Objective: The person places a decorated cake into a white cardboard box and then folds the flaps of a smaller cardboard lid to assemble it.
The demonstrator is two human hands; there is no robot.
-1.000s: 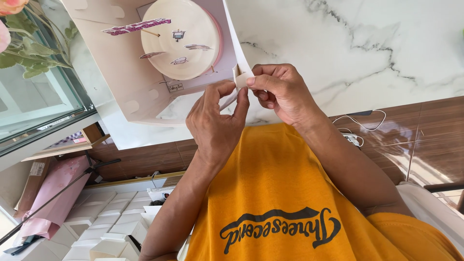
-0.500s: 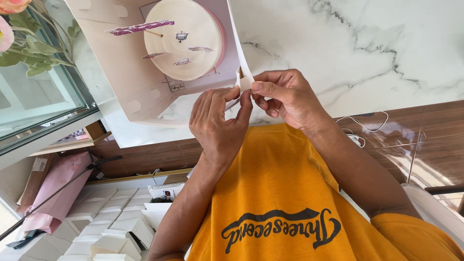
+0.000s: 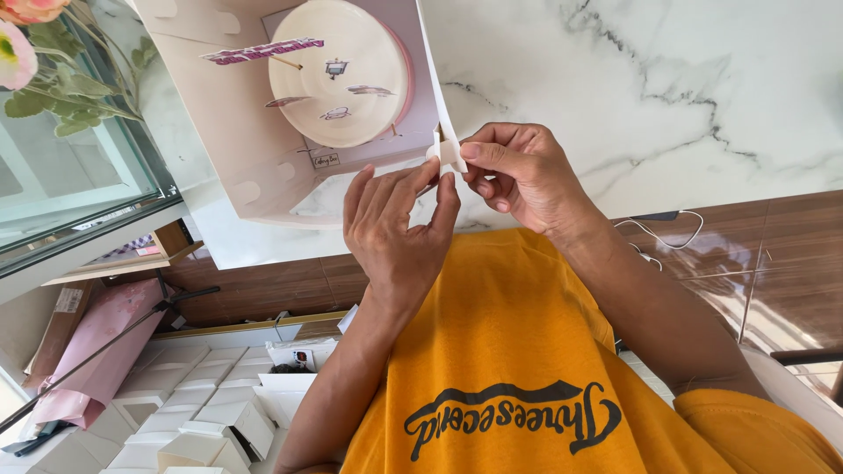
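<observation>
Right hand grip: the right hand has thumb and forefinger closed tight on a small white cardboard tab at the box's near corner, so it's a proper pinch, no gap showing.
Left hand grip: the left hand comes up from below with fingers loosely spread, fingertips touching the underside of that same tab; looks more like steadying than clamping, and whether it really holds anything is hard to tell.
Where the tab sits: right at the bottom end of the box's upright side panel, just above the marble counter.
How it probably handles: thin card, so light and a bit springy; likely creases or tears if bent hard. The corner tab and panel edges seem the sane spots to grab, not the flat faces.
Container: a white cake box standing open on the counter, flaps with little round cutouts.
What's in it: a round cream-coloured cake with a pink edge, small paper toppers stuck in and a purple banner pick. Looks fragile, so jolting the box seems risky.
Other stuff: stacks of small white boxes down on the floor, a pink paper roll beside them, flowers up in the corner.
</observation>
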